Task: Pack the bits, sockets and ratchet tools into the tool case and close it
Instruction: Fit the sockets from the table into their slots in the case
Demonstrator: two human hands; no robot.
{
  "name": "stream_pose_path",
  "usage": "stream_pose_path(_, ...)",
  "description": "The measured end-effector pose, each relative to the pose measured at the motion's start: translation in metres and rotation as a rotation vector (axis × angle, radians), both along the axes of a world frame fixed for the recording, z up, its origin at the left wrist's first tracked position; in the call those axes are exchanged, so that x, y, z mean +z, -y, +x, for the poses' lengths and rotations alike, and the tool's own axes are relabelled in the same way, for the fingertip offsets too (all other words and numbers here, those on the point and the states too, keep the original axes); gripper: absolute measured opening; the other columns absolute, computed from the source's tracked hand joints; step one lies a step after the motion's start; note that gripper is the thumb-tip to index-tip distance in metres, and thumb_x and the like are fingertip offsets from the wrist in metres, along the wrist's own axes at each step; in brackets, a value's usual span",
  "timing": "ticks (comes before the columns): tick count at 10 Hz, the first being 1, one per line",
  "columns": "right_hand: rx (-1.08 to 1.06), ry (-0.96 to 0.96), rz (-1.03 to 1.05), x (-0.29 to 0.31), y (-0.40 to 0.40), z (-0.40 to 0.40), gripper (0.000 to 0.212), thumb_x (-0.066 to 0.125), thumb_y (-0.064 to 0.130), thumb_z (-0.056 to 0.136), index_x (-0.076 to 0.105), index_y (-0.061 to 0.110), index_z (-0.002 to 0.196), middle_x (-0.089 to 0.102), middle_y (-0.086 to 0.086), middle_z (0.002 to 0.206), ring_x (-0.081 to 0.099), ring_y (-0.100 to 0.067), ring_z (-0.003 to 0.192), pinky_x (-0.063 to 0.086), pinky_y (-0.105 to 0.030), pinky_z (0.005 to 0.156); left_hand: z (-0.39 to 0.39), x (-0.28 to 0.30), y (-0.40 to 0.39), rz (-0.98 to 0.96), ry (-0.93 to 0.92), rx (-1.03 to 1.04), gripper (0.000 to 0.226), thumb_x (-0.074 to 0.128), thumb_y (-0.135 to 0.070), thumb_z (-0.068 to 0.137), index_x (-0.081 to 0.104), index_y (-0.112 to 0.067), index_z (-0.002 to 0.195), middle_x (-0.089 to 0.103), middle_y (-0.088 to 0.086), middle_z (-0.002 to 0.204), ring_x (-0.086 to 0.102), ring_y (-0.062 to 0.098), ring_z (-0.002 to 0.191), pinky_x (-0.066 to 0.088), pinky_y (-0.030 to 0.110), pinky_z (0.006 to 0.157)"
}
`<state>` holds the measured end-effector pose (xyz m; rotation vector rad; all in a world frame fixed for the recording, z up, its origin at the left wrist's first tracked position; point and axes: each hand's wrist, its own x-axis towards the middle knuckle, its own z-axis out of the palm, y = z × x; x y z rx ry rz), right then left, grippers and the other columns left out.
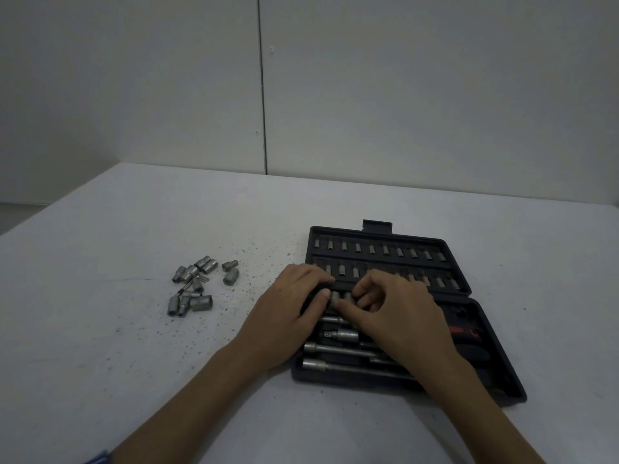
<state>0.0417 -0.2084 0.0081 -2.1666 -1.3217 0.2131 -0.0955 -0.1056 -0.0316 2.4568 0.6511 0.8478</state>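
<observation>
Over the open tool case (pixel 452 249), both hands (pixel 338 304) pinching an upright socket (pixel 335 297), extension bars (pixel 341 349) lengthwise left-right.

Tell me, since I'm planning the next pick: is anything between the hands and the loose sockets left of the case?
Nothing visible. The loose sockets lie in a pile on the bare table, left of the open case. Only speckled tabletop lies between them and the left hand. Both hands, the right hand included, are over the case.

Counter (pixel 100 346), pale grey, flecked with dark specks (pixel 214 316). Wall (pixel 435 88) behind, plain grey panels with one vertical seam (pixel 262 95).
</observation>
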Motion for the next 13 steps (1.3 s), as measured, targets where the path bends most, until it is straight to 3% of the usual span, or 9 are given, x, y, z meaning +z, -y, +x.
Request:
stream_pose_path(3,-0.017,-0.061,0.073,0.001,0.0,0.0,0.016,0.072,0.045,0.07,0.066,0.03,0.071,0.065,0.015,0.062,0.061,0.001,0.063,0.056,-0.029,0.068,0.0,0.0,0.0,-0.002,0.001,0.001,0.041,0.032,-0.043,0.09,0.06,-0.021,0.111,0.055,-0.014,0.11,0.045,-0.002,0.107,0.034,0.008,0.091)
stream_pose_path(7,0.003,-0.239,0.184,0.006,0.0,0.006,0.01,0.077,0.033,0.072,0.07,0.026,0.072,0.068,0.012,0.064,0.061,0.006,0.059,0.044,-0.004,0.054,-0.001,0.0,0.0,0.007,-0.009,-0.001,0.041,0.032,-0.042,0.091,0.06,-0.02,0.111,0.056,-0.013,0.11,0.045,-0.002,0.107,0.034,0.008,0.09)
stream_pose_path(9,0.093,-0.293,0.142,0.009,0.002,0.012,0.004,0.073,0.02,0.079,0.074,0.023,0.081,0.07,0.013,0.073,0.063,0.005,0.069,0.046,-0.004,0.059,0.0,0.0,-0.001,0.001,-0.017,0.002,0.042,0.032,-0.043,0.09,0.06,-0.021,0.111,0.055,-0.013,0.111,0.044,-0.002,0.109,0.031,0.004,0.09)
stream_pose_path(11,0.198,-0.193,0.125,0.006,0.001,0.015,0.012,0.068,0.016,0.085,0.074,0.025,0.091,0.071,0.014,0.081,0.063,0.009,0.078,0.046,-0.003,0.069,0.0,0.0,-0.001,0.005,-0.012,-0.007,0.041,0.032,-0.043,0.09,0.06,-0.02,0.111,0.056,-0.012,0.11,0.045,-0.001,0.108,0.034,0.007,0.091)
stream_pose_path(13,0.216,-0.111,0.139,0.002,-0.001,0.015,0.013,0.068,0.015,0.086,0.074,0.025,0.091,0.069,0.016,0.08,0.062,0.01,0.082,0.044,-0.002,0.069,0.0,0.0,-0.002,0.009,-0.019,-0.008,0.04,0.032,-0.042,0.09,0.059,-0.02,0.111,0.055,-0.012,0.11,0.045,-0.001,0.107,0.032,0.006,0.09)
